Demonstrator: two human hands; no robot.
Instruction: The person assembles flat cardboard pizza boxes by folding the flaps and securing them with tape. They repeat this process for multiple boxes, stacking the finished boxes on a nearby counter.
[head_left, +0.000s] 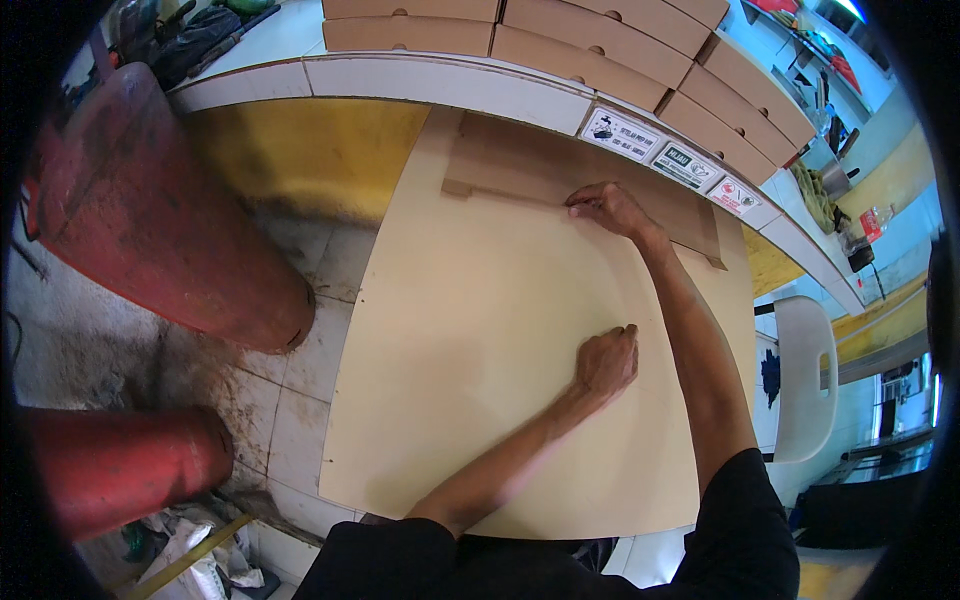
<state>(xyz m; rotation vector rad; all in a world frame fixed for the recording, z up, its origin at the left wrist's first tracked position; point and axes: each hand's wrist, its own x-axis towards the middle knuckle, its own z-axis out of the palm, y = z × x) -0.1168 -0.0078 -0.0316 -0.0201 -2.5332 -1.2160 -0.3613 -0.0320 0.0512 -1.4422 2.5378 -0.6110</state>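
A flat brown cardboard box blank (580,170) with small tabs at its near corners lies at the far end of a broad pale tabletop (470,350). Its far edge runs under the white ledge. My right hand (612,208) is stretched out over it, thumb and fingers pinched at the blank's near edge. Closer to me, my left hand (607,362) is a loose fist above the bare middle of the tabletop. The curled fingers hide whatever that hand may hold.
Closed brown cardboard boxes (590,55) are stacked on the white tiled ledge (440,80) beyond the tabletop. Two red gas cylinders (190,220) occupy the left side, one lying lower down. A white plastic chair (805,380) stands at the right.
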